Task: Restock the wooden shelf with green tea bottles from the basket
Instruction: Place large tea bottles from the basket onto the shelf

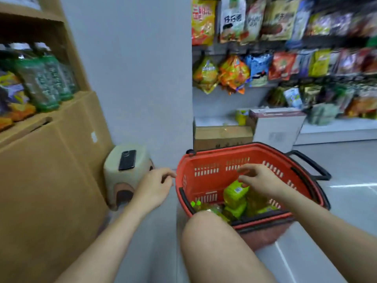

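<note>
Bare left hand (pixel 157 181), right hand (pixel 260 178), forearms (pixel 114 231), knee (pixel 206 229).

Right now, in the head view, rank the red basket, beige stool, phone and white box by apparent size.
Largest: red basket.
Alike, unranked since the box sits farther back: beige stool and white box.
Smallest: phone.

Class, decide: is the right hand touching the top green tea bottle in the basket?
Cannot tell. Head view: the right hand overlaps the green tea bottle, blurred; no gap or contact shows.
</note>
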The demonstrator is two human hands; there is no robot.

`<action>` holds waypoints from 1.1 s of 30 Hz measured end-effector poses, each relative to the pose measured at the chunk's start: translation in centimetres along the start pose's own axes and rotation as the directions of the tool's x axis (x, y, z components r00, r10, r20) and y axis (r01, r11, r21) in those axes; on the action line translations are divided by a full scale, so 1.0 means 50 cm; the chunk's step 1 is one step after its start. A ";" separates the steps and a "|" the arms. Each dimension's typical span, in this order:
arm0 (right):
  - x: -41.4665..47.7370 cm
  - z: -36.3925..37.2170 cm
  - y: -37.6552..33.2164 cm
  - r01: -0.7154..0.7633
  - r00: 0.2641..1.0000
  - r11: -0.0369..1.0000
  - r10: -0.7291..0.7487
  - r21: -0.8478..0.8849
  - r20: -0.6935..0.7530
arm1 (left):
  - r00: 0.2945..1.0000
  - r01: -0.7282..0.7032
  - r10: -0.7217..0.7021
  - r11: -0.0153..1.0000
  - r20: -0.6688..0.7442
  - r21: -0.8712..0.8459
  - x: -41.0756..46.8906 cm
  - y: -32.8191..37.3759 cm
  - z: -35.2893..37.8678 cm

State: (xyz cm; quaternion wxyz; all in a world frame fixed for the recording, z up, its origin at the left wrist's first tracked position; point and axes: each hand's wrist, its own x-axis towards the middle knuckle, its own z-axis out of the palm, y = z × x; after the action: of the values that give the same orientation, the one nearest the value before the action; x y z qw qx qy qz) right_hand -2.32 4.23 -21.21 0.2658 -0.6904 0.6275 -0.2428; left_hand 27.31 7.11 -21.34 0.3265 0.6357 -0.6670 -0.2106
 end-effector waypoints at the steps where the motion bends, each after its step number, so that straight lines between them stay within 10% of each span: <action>1: 0.001 -0.008 0.015 -0.033 0.999 0.999 0.033 0.027 -0.005 | 1.000 -0.005 0.005 1.000 0.013 -0.012 0.013 0.000 0.018; 11: 0.127 -0.056 0.109 -0.196 0.979 0.977 0.190 0.083 0.073 | 0.995 -0.009 0.019 0.995 0.098 -0.097 0.162 0.099 0.249; 19: 0.235 -0.072 0.304 -0.390 0.911 0.915 0.367 0.106 0.187 | 0.885 -0.039 -0.106 0.953 0.453 0.300 0.320 0.096 0.600; 27: 0.255 0.014 0.422 -0.472 0.881 0.808 0.420 0.354 0.216 | 0.845 0.097 -0.324 0.876 0.426 0.473 0.363 0.021 0.777; 33: 0.262 0.037 0.449 -0.537 0.843 0.750 0.470 0.386 0.261 | 0.785 0.439 -0.430 0.894 0.446 0.089 0.356 0.011 0.704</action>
State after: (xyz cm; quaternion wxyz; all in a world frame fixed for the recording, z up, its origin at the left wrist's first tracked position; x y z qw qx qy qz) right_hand -16.39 -10.31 -37.63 0.5174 -0.4313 0.6966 -0.2471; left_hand 2.52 -15.09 -42.54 0.1104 0.7016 -0.5581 -0.4291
